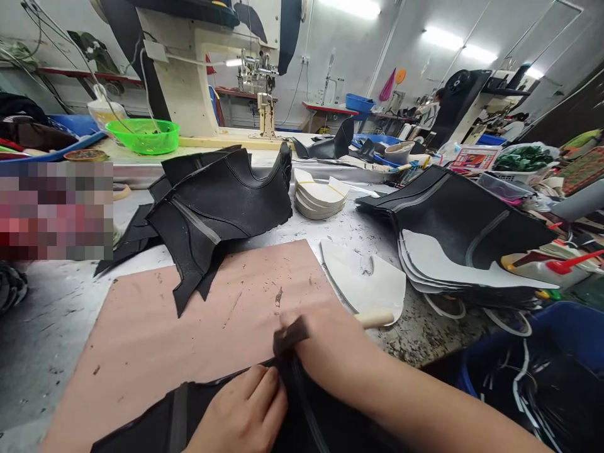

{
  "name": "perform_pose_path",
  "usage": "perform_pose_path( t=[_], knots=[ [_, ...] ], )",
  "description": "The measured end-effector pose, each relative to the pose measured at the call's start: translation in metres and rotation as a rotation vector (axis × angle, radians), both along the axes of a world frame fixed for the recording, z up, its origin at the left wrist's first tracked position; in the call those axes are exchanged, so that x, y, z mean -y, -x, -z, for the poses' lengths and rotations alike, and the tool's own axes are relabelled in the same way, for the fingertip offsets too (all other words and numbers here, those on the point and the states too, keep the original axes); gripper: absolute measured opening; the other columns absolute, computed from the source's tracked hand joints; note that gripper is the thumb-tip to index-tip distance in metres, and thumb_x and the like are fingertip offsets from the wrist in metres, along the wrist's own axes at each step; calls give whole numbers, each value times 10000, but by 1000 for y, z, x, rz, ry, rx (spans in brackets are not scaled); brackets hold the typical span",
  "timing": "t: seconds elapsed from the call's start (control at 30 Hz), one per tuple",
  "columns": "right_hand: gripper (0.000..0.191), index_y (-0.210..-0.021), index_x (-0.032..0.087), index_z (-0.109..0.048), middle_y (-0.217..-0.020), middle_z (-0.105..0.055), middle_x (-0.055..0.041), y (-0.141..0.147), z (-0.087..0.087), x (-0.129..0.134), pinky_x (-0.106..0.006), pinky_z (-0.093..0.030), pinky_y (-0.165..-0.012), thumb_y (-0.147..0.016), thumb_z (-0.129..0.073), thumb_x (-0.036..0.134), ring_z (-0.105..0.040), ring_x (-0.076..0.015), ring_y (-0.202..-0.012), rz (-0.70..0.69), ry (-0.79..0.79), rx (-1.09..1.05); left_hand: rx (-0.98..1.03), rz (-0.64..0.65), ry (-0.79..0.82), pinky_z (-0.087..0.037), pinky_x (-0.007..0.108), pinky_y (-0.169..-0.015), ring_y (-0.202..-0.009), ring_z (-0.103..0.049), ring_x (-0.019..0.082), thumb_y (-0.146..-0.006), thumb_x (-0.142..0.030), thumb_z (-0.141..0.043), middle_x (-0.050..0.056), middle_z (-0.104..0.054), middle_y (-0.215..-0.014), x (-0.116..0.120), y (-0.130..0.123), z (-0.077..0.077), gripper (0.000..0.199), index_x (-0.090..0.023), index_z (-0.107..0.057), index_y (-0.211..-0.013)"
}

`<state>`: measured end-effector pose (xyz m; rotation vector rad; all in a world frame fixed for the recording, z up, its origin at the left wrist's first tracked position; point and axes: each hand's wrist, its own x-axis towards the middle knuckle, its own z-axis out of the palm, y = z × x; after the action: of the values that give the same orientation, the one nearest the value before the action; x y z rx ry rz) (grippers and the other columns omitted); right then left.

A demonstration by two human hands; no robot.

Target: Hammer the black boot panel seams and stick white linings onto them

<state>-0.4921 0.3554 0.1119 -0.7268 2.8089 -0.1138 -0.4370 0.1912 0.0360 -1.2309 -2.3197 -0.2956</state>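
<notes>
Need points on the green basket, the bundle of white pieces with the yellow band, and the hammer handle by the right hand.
green basket (150,146): head view, front wall
bundle of white pieces (317,194): head view, top piece
handle (376,319): head view, pale end past the right hand (323,336)

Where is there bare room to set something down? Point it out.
Free: the pink sheet, between the left hand and the stitched black pieces; the silvery tabletop left of that sheet. Crowded: right of it, with the white cutout and black stack.

Black upper panel (146,423) spreading either side of the left hand's (245,409) pinch, grey strips crossing it; hammer (291,336) lying sideways through the right fist (325,340), pale handle poking out, blurred dark head seemingly at the panel's edge.
</notes>
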Motion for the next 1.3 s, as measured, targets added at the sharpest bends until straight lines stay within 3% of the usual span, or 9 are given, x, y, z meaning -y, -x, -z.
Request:
perform_pose_path(
  t=[0.13, 0.23, 0.37, 0.53, 0.63, 0.77, 0.9, 1.13, 1.3],
  knots=[
    [152, -771, 180, -620, -734, -667, -38, 0, -1, 0, -254, -297, -515, -817, -481, 137, -580, -160, -618, -33, 9, 25, 3, -17, 19, -480, 280, -490, -567, -551, 177, -788, -51, -333, 79, -607, -688, -4, -3, 1, 281, -121, -604, -815],
    [179, -796, 182, -609, -710, -651, -26, -4, 8, 1, -270, -247, -491, -787, -450, 100, -559, -150, -604, -7, 73, -21, 15, -37, 22, -466, 276, -453, -532, -545, 175, -774, -30, -313, 77, -614, -677, -1, -4, -6, 317, -115, -612, -835],
    [175, -818, 198, -600, -676, -630, 3, -14, 22, 3, -275, -204, -479, -771, -456, 108, -511, -138, -565, -14, 78, 52, 368, -95, -38, -491, 212, -554, -601, -591, 134, -824, -83, -342, 18, -630, -738, 37, 4, -25, 291, -197, -607, -857],
    [162, -769, 184, -606, -701, -637, -13, -15, 7, 17, -255, -238, -522, -781, -470, 97, -520, -140, -610, -56, 9, 76, 674, -229, -23, -486, 223, -655, -756, -615, 151, -804, -188, -510, -1, -622, -835, 95, 9, -30, 125, -237, -608, -865],
    [152, -778, 194, -618, -700, -644, -17, -13, -1, 36, -264, -234, -519, -765, -488, 115, -539, -149, -612, -127, 23, 77, 772, -229, -81, -479, 230, -662, -759, -589, 144, -813, -148, -476, 6, -601, -819, 102, 5, -24, 116, -210, -573, -822],
    [177, -830, 194, -614, -736, -660, -32, -16, 8, 57, -266, -216, -491, -737, -489, 111, -568, -155, -619, -161, -7, 80, 837, -127, -163, -459, 217, -667, -744, -571, 126, -831, -113, -428, -2, -592, -788, 107, 4, -18, 161, -202, -559, -801],
    [171, -818, 192, -601, -747, -665, -38, -21, 13, 62, -271, -207, -486, -732, -483, 104, -590, -167, -647, -137, -24, 57, 788, 12, -220, -432, 189, -669, -751, -554, 106, -856, -62, -351, -1, -577, -789, 118, 5, -12, 270, -208, -577, -828],
    [214, -882, 215, -596, -778, -666, -9, -20, 8, 78, -260, -240, -509, -769, -458, 96, -591, -155, -676, -56, 38, 63, 446, 59, -87, -407, 249, -637, -722, -504, 142, -873, -25, -324, 37, -558, -795, 120, -3, -3, 282, -166, -568, -890],
    [198, -828, 199, -595, -740, -665, -21, -20, 13, 87, -273, -206, -487, -749, -459, 78, -579, -156, -623, -109, -32, 52, 414, 83, -40, -414, 271, -632, -710, -496, 160, -899, -59, -327, 47, -548, -767, 118, -7, -5, 255, -150, -564, -875]
  ],
)
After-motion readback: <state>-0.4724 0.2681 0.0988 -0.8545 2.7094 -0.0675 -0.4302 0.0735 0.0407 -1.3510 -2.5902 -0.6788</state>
